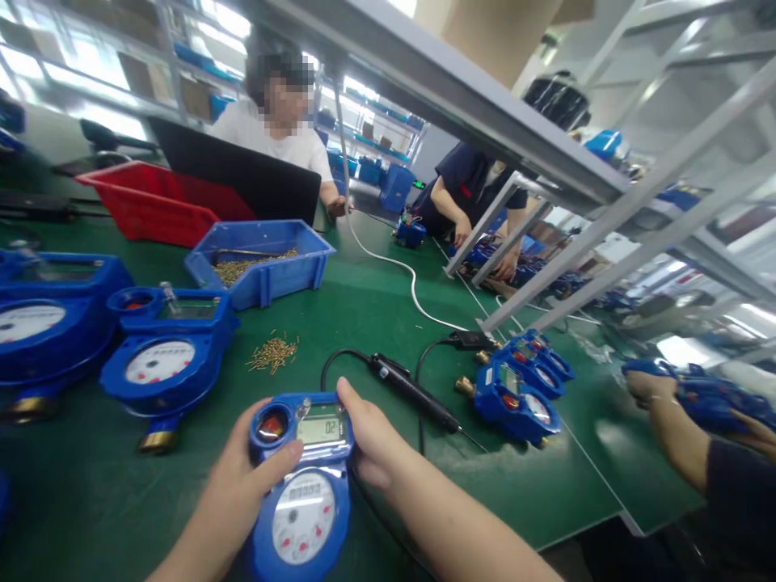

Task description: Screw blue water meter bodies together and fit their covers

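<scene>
Both my hands grip one blue water meter [345, 505] at the front of the green table. My left hand [248, 465] wraps its left side, thumb on the lower edge of the small display. On the upper right side, my right hand [373, 432] is closed around the casing with the thumb along the edge. The display reads about 0.2, and a white dial with red pointers lies below it. A black electric screwdriver [415, 394] lies to the right, its thin bit pointing away to the lower right. Beyond the meter is a pile of small brass screws [272, 354].
Other blue meters stand at left [161, 360] and right [515, 400]. A blue bin [279, 279] of screws and a red bin [151, 202] sit behind. A white cable [397, 263] crosses the table. Metal shelf legs [546, 250] slant at right. Several co-workers are around.
</scene>
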The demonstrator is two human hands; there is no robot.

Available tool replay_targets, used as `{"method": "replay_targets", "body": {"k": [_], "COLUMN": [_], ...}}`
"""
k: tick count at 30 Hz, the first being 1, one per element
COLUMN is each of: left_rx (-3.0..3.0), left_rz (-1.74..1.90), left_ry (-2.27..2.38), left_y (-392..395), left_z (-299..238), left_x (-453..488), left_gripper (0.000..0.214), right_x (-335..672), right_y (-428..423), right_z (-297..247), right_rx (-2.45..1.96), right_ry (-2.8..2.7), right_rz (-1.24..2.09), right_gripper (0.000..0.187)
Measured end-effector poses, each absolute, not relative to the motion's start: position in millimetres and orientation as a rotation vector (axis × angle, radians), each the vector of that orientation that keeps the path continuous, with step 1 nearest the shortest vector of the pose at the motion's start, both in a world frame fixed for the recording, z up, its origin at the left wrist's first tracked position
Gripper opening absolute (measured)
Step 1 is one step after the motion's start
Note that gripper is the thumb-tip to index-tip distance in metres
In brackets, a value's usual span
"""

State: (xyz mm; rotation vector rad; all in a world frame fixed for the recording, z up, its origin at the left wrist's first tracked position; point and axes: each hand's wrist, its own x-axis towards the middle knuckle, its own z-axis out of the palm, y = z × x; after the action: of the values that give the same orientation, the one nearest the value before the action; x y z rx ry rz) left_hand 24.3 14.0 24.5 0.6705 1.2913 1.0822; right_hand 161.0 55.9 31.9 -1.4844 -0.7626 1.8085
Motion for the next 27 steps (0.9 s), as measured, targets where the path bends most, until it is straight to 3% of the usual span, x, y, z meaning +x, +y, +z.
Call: {"method": "replay_targets", "body": {"k": [9, 20, 27], "left_rx": [0.719, 0.638, 0.407], "left_rz": [1.097, 1.154, 0.942], "left_ry": [1.371, 1.229, 1.04], "left_y": [11.8, 11.1, 11.9], "left_z": [17.0, 15.8, 32.1], "left_x": [25.0, 20.3, 10.2], "left_gripper": [0.065, 0.066, 0.041], "right_x": [151.5, 151.9, 154.7], "right_y": [59.5, 56.0, 56.7], "right_z": [28.7, 29.9, 32.5], "right_rx": [-1.486, -1.473, -1.424], "right_ry": [-0.488, -0.531, -0.706], "right_rz": [1.806, 1.788, 1.872], "right_gripper": [0.038, 0.036, 0.041]}}
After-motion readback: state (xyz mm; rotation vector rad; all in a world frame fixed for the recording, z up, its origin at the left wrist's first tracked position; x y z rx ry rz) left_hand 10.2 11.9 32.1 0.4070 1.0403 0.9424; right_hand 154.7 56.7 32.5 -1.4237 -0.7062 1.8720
